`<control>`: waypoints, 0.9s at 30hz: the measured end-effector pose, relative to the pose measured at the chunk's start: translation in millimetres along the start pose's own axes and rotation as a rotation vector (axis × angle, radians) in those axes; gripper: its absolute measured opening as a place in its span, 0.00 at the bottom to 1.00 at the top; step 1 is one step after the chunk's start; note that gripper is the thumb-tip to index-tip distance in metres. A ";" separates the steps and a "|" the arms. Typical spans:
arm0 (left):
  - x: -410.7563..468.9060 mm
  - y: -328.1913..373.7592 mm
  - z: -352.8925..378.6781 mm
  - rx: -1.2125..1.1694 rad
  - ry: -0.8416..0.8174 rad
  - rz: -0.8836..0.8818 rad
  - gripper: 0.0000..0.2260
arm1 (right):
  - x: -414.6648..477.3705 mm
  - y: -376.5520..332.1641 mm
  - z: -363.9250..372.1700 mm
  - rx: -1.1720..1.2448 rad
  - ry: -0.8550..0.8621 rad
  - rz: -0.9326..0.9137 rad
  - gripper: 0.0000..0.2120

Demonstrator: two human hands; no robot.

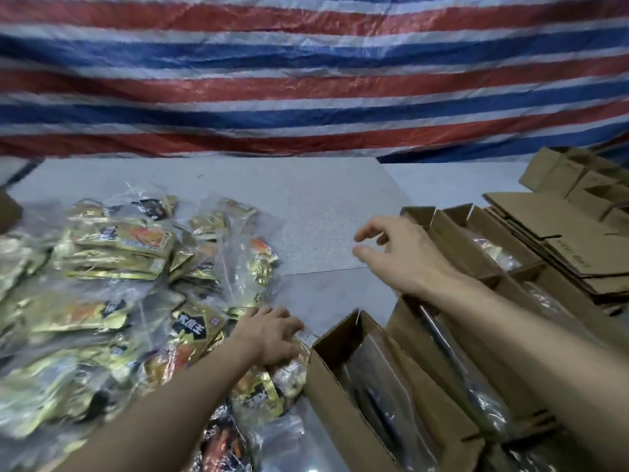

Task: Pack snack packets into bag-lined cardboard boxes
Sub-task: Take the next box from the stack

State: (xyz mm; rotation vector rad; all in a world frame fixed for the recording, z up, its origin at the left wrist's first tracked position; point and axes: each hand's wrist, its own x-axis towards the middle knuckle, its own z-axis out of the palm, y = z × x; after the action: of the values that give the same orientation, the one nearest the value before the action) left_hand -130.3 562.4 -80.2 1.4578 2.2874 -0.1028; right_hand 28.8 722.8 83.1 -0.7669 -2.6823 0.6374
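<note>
A heap of gold, orange and black snack packets [112,274], many in clear plastic bags, covers the left of the grey table [323,206]. My left hand [272,335] lies on a bag of packets [269,383] at the heap's right edge, fingers curled over it. An open cardboard box [326,390] lined with a clear bag stands just right of that hand. My right hand [394,253] hovers above the table with fingers loosely spread and holds nothing. Behind it stand more lined boxes [456,240].
A stack of flat, unfolded cardboard boxes [558,240] lies at the right. More folded boxes [578,178] stand at the far right. A red, white and blue striped tarp [306,80] hangs behind the table.
</note>
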 end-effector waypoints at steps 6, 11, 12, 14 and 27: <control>-51.3 20.5 -10.1 -0.078 0.449 0.025 0.11 | -42.2 -21.9 26.8 -0.189 -0.526 -0.071 0.25; -75.0 60.1 -18.2 -0.534 0.066 -0.047 0.10 | -54.0 -15.4 18.3 -0.310 -0.502 0.000 0.20; -75.3 69.0 -16.7 -0.635 -0.014 -0.028 0.09 | -55.3 -13.5 16.0 -0.312 -0.483 0.018 0.19; -74.5 84.3 -13.2 -0.698 -0.055 0.004 0.12 | -59.1 -9.4 11.7 -0.337 -0.459 0.053 0.18; -103.3 129.0 18.8 -1.631 -0.156 -0.145 0.28 | -126.2 0.3 3.5 -0.283 -0.386 0.029 0.25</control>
State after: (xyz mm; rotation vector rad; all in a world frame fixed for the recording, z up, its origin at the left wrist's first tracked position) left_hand 26.1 526.9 -36.4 0.3440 1.4168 1.2225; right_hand 131.2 651.9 62.0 -0.8246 -3.1695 0.4538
